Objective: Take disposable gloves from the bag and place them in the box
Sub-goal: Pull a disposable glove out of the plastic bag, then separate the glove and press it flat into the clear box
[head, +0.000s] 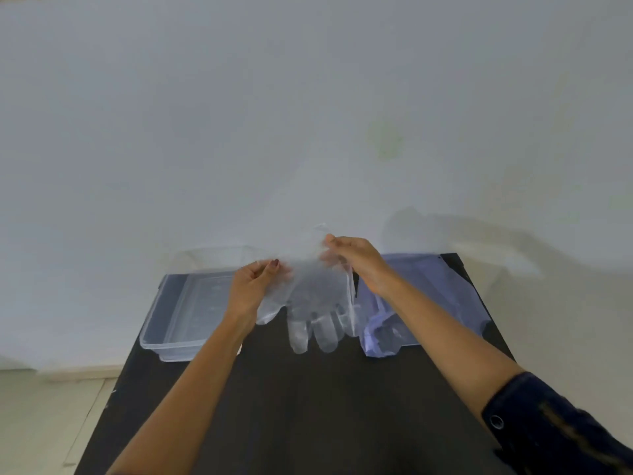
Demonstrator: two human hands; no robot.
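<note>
A clear disposable glove point(313, 303) hangs above the middle of the dark table, fingers pointing down toward me. My left hand point(251, 289) pinches its cuff on the left side, and my right hand point(352, 260) pinches the cuff on the right, so the glove is stretched between them. The clear plastic box point(171, 323) sits at the table's far left, partly behind my left hand. The bluish plastic bag point(421, 296) lies flat at the far right, behind my right forearm, with more clear gloves showing at its near end.
The dark table point(308, 406) stands against a pale wall. Its left edge drops to a light floor point(44, 423). My dark sleeve point(555, 430) shows at the lower right.
</note>
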